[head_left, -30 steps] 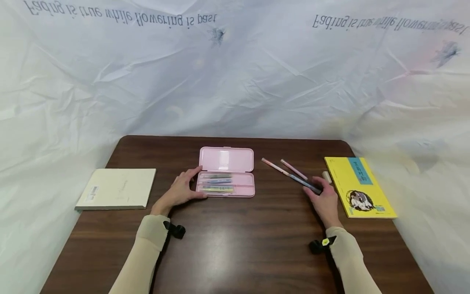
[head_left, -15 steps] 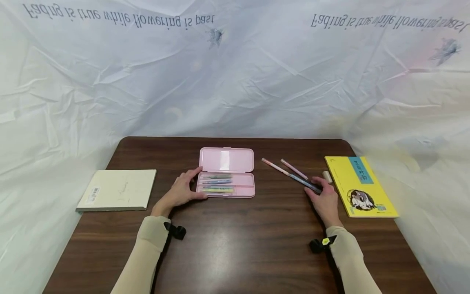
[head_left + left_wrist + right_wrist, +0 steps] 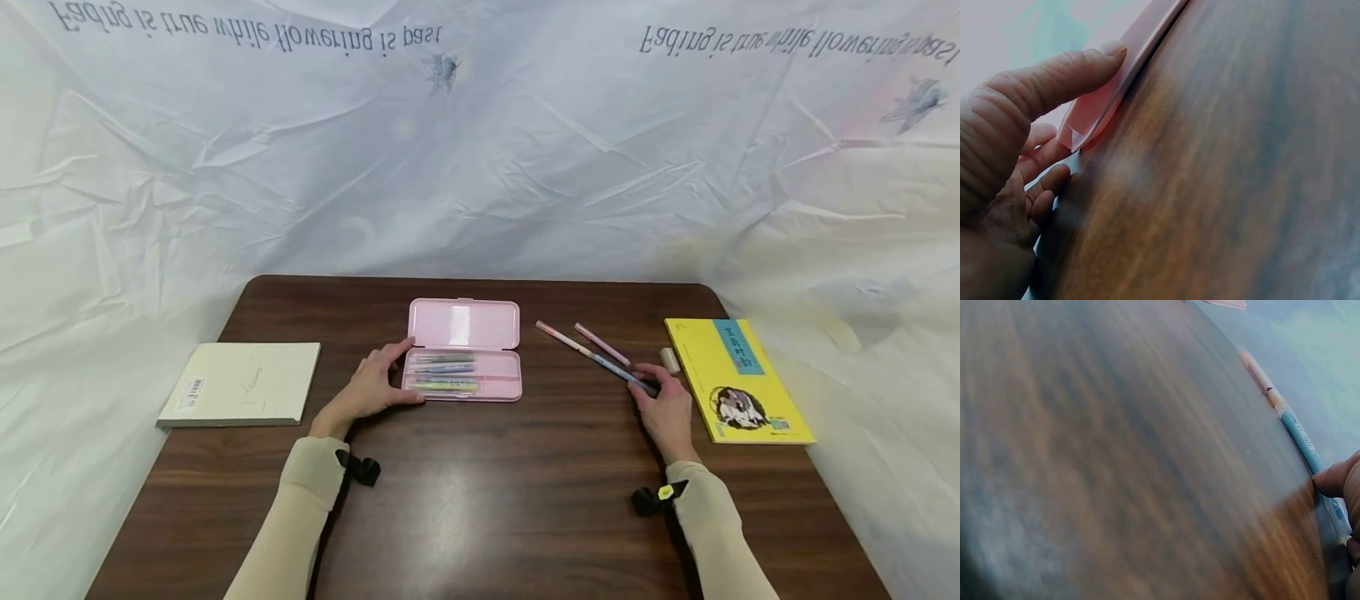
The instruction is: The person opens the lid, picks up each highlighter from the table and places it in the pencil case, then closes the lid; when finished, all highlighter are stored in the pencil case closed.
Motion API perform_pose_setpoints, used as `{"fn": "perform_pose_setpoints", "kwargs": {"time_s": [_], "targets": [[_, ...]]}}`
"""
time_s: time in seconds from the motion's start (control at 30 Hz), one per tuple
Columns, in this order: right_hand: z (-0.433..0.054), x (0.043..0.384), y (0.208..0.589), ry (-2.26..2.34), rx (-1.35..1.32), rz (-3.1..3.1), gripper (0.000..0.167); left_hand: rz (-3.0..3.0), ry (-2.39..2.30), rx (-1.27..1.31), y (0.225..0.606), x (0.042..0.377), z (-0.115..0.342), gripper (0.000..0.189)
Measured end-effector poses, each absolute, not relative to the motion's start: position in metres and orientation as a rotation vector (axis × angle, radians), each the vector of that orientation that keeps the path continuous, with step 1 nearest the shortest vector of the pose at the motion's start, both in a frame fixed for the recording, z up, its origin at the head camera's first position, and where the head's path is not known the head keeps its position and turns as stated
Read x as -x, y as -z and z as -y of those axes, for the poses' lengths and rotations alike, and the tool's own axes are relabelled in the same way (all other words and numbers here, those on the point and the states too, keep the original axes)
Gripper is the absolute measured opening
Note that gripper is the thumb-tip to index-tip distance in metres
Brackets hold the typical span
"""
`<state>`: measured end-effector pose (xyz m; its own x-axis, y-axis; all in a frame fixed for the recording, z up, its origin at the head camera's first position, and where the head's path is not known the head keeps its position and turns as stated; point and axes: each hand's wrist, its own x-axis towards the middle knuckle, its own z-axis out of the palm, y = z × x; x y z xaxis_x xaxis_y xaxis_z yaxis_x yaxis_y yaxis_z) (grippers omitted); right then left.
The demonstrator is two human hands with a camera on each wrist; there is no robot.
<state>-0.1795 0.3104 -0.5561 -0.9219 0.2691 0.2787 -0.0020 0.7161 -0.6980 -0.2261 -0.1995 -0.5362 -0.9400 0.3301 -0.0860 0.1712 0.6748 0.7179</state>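
An open pink pencil case [image 3: 501, 367] lies on the table, its lid folded back and several pens [image 3: 444, 369] inside. My left hand [image 3: 365, 390] grips its left end, thumb at the front edge and a finger near the hinge; in the left wrist view the thumb presses the case's wall [image 3: 1100, 103]. My right hand [image 3: 666, 417] pinches the near end of a blue pen [image 3: 613, 367] between thumb and fingers. In the right wrist view the blue pen [image 3: 1300, 439] lies end to end with an orange-and-white pen [image 3: 1261, 378]. A pink pen [image 3: 602, 343] lies just behind them.
A white eraser [image 3: 670, 360] sits beyond my right hand, beside a yellow book [image 3: 720, 358] with a blue label. At the left edge of the dark wooden table [image 3: 480, 500] lies a cream-coloured book [image 3: 240, 383]. A pale printed curtain [image 3: 480, 183] hangs behind the table.
My right thumb and fingertips have shifted slightly to the right at the blue pen's near end. The left hand keeps its place on the pencil case.
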Motion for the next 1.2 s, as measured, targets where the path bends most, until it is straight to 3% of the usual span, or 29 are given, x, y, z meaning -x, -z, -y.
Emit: {"fn": "perform_pose_setpoints", "kwargs": {"time_s": [0.9,1.2], "targets": [[-0.309,0.178,0.556,-1.075,0.193,2.488,0.023,-2.681,-1.127,-0.416,0.536,0.227,0.200,0.113],[-0.288,0.179,0.553,-1.225,0.129,2.395,0.024,-2.688,-1.113,-0.410,0.539,0.228,0.200,0.113]]}}
